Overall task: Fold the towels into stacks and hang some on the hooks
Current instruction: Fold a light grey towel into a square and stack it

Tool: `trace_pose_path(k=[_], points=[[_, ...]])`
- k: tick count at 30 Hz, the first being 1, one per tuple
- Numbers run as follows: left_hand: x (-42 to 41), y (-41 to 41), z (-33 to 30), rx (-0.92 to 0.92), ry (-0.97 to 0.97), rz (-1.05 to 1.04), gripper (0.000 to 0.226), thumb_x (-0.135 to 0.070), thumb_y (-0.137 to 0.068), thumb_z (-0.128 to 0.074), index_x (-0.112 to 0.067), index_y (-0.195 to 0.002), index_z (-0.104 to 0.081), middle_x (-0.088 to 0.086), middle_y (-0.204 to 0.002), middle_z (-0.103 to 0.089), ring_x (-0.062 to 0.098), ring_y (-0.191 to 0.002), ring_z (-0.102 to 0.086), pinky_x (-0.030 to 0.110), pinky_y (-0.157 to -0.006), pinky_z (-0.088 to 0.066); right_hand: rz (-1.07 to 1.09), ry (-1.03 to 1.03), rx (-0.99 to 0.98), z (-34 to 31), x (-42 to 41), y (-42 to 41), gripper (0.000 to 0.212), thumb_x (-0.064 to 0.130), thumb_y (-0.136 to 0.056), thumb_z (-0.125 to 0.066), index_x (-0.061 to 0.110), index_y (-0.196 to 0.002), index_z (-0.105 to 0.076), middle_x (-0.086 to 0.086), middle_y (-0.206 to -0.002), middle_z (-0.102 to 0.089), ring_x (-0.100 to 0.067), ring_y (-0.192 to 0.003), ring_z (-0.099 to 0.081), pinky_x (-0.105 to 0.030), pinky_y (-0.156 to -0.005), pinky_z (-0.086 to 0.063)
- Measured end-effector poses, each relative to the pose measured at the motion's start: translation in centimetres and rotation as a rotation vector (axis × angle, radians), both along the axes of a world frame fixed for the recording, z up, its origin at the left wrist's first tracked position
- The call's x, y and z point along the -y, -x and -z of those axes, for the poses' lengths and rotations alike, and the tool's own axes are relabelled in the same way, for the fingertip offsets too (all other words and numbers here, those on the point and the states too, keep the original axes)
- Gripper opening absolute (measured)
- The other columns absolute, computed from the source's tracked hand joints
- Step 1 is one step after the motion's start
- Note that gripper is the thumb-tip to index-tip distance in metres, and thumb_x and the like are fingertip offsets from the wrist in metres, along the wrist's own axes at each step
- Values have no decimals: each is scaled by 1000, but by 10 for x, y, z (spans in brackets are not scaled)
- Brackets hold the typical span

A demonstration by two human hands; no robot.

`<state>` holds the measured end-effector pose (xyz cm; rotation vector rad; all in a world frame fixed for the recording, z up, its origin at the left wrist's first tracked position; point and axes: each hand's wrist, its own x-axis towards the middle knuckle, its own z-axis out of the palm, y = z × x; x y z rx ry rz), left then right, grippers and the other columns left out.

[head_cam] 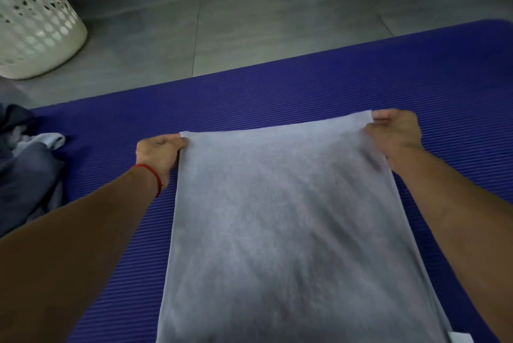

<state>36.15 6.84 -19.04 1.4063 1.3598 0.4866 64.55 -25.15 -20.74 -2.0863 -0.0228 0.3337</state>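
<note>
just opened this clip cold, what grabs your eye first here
A pale grey towel lies spread down the middle of a blue ribbed mat, its far corners pinched by the left hand and right hand. A white perforated laundry basket stands on the tiled floor, far left.

No writing, label, brand, number or sign can be read anywhere in the head view. The light grey towel [291, 217], the ribbed blue mat [305, 92] and the perforated white laundry basket [36, 23] all show plain surfaces. A small white tab [462, 338] at the towel's near right corner carries nothing legible.
</note>
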Motion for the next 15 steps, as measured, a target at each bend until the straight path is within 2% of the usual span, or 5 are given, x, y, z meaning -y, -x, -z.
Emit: trace_pose_path(k=[5,9,11,13,15], points=[[-10,5,8,-99,-87,16,21,-13,-74,-84,-24,-91,-79,-3,-93,-78,18,-90,-75,39,-88,-61,79,-128,-32,15,7,-12,33,-4,-86,-68,12,-114,-73,-2,-104,-74,-17,-92,-73,-36,-89,-61],[4,4,13,-200,-150,87,38,-12,-87,-73,-22,-123,-68,-4,-110,-69,20,-108,-67,37,-102,-53,-160,-59,-48,20,12,-3,63,11,-89,-68,16,-148,-45,-6,-129,-58,-20,-109,-60,-39,-97,-51],[24,12,7,-428,-492,321,44,-21,-92,-64,-13,-135,-58,13,-129,-60,36,-117,-58,46,-101,-49,-352,320,155,19,22,7,84,21,-90,-66,26,-160,-20,-10,-156,-33,-34,-135,-39,-52,-112,-38],[57,35,3,-610,-868,663,52,-32,-91,-53,-11,-140,-51,21,-143,-46,45,-121,-48,55,-95,-46,-500,582,475,16,32,39,79,25,-94,-62,24,-161,-21,-17,-164,-19,-42,-143,-26,-59,-114,-29],[101,73,-1,-633,-1108,1077,59,-42,-92,-46,-19,-146,-46,16,-156,-35,43,-133,-42,56,-99,-43,-713,623,692,11,45,89,69,30,-97,-56,22,-160,-27,-19,-167,-16,-42,-149,-24,-59,-118,-24]])
